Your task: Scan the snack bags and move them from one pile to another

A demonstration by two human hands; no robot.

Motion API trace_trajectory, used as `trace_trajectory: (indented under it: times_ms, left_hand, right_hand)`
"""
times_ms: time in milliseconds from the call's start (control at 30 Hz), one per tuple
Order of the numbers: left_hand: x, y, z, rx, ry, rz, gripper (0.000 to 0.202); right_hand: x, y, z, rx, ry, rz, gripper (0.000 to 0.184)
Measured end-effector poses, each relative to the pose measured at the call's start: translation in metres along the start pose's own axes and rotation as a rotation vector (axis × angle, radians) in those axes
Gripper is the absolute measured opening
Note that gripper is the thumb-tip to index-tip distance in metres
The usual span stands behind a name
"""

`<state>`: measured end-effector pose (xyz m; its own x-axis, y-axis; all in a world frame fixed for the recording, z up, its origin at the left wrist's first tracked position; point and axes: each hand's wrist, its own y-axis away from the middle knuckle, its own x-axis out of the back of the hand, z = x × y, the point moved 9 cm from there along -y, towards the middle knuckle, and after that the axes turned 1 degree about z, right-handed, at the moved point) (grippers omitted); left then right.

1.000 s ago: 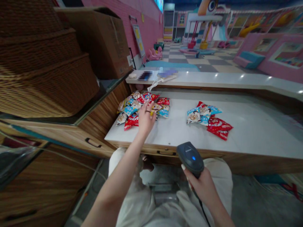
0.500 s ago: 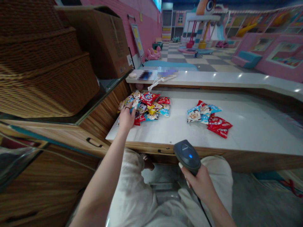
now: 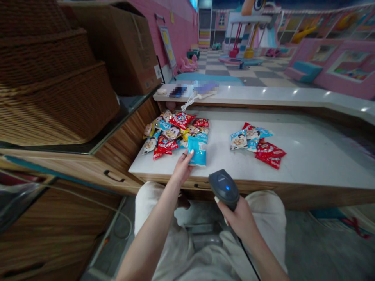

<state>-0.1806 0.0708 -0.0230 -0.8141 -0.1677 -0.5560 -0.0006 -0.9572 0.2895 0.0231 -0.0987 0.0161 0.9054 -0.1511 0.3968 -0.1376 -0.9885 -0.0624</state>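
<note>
Left hand (image 3: 182, 169) grips a blue packet (image 3: 197, 152) above the counter's (image 3: 222, 164) near edge, just right of the larger packet pile (image 3: 168, 134). Right hand (image 3: 238, 218) grasps a scanner (image 3: 224, 189), blue light lit, on the near side.

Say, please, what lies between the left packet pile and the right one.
In the head view, white countertop lies between the left pile and the right pile.

Nothing could be read

The barcode patch (image 3: 202, 146) on the blue packet (image 3: 197, 156) was too small to decipher. Lettering on the red packets (image 3: 167, 144), the mark (image 3: 222, 180) on the scanner (image 3: 224, 189) and the white label (image 3: 157, 71) on the box (image 3: 117, 47) were illegible.
</note>
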Motion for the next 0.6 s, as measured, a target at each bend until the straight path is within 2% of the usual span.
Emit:
trace_trajectory:
  times_ms: [167, 367, 600]
  left_hand:
    - [0.003, -0.002, -0.004, -0.026, 0.0, -0.063, 0.049]
    - [-0.001, 0.001, -0.007, -0.029, -0.1, -0.179, 0.059]
    - [-0.005, 0.006, -0.003, -0.041, -0.143, -0.181, 0.059]
  right_hand:
    - [-0.004, -0.007, -0.003, -0.037, -0.046, -0.014, 0.03]
    - [-0.001, -0.013, -0.017, -0.011, -0.063, 0.002, 0.027]
    - [0.001, -0.013, -0.015, -0.033, -0.019, -0.003, 0.033]
